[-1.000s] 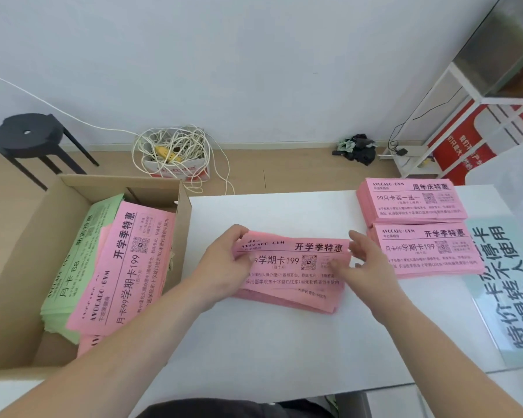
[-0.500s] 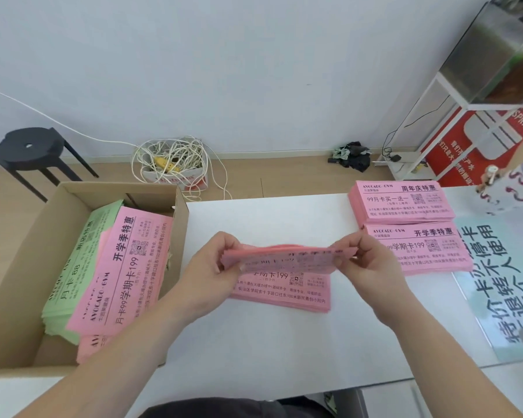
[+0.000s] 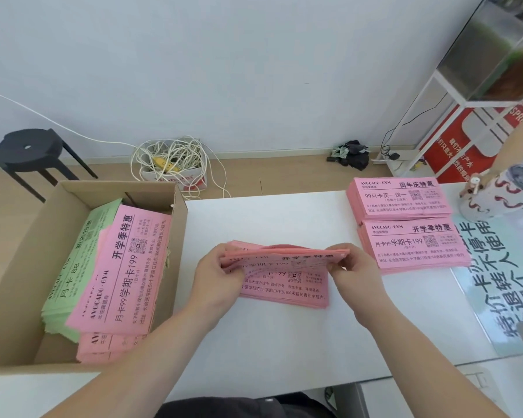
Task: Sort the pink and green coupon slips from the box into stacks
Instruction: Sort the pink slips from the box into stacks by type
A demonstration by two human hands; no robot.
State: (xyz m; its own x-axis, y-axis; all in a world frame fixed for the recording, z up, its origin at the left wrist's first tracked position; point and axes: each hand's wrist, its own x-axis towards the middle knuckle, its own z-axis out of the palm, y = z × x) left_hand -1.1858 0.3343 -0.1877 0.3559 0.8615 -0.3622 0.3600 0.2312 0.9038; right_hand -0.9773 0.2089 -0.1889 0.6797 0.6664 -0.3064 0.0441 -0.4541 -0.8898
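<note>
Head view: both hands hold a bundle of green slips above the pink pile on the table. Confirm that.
Wrong colour: the bundle is pink, not green. The head view shows the left hand and right hand holding it above the pink pile on the table.

I count one pink bundle (image 3: 284,256) in my grip, one pink pile (image 3: 284,292) beneath it, two more right of it, the far stack (image 3: 399,200) and near stack (image 3: 414,248), and one box (image 3: 18,267) left.
</note>
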